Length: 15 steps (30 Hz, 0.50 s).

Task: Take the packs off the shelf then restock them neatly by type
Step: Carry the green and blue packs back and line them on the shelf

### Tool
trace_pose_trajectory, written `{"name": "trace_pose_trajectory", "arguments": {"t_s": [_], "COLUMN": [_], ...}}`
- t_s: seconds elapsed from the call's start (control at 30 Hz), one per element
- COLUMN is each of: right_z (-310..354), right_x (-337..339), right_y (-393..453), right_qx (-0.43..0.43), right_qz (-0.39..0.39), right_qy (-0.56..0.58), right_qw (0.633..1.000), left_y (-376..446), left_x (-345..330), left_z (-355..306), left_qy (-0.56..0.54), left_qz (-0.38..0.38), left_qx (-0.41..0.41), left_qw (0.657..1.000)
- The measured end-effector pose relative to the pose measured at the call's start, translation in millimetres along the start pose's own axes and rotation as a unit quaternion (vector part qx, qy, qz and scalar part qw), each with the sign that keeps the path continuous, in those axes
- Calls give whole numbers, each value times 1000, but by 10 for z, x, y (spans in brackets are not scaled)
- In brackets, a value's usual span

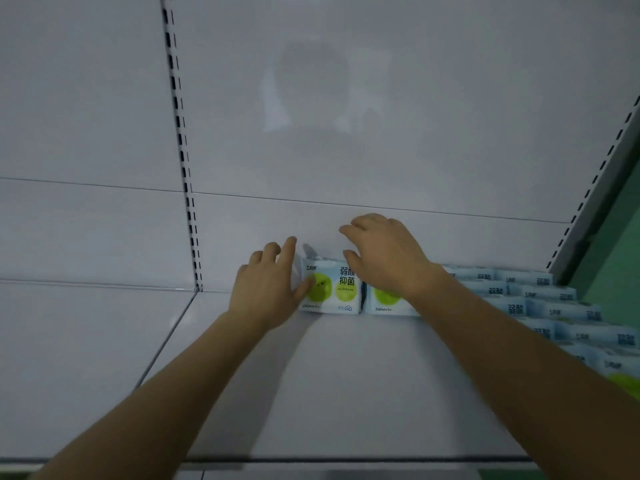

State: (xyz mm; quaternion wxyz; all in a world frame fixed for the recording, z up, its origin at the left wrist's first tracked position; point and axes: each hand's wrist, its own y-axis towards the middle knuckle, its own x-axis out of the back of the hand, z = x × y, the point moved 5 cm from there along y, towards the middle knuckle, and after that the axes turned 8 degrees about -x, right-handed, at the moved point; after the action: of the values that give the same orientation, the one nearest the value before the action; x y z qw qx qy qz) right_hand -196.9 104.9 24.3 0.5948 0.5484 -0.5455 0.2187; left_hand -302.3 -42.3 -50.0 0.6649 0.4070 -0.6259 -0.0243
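Note:
Two light-blue packs with green circles stand upright against the back wall of the white shelf (346, 393). My left hand (268, 285) touches the left side of the left pack (332, 287), thumb on its front, fingers nearly straight. My right hand (384, 258) rests over the top of both packs with loosely bent fingers and hides most of the right pack (384, 303). To the right, rows of similar packs (540, 306) run from the back wall toward the shelf's front edge.
A slotted upright (183, 161) divides this bay from the white bay on the left. Another slotted upright (595, 181) and a green wall (613, 271) border the right side. The shelf's front edge (346, 460) runs along the bottom.

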Motion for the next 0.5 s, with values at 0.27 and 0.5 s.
{"name": "trace_pose_trajectory", "arguments": {"t_s": [0.27, 0.5], "right_z": [424, 1489], "right_x": [319, 386], "right_y": [-155, -460], "right_qx": [73, 180], "right_qz": [-29, -30], "right_qy": [74, 144], "right_qw": [994, 973], "left_y": [-391, -1313], "left_x": [605, 1206], "left_z": [95, 417], "left_qy": [59, 147], "left_qz": [-34, -41], "left_qx": [53, 146], "left_qw": [996, 977]}}
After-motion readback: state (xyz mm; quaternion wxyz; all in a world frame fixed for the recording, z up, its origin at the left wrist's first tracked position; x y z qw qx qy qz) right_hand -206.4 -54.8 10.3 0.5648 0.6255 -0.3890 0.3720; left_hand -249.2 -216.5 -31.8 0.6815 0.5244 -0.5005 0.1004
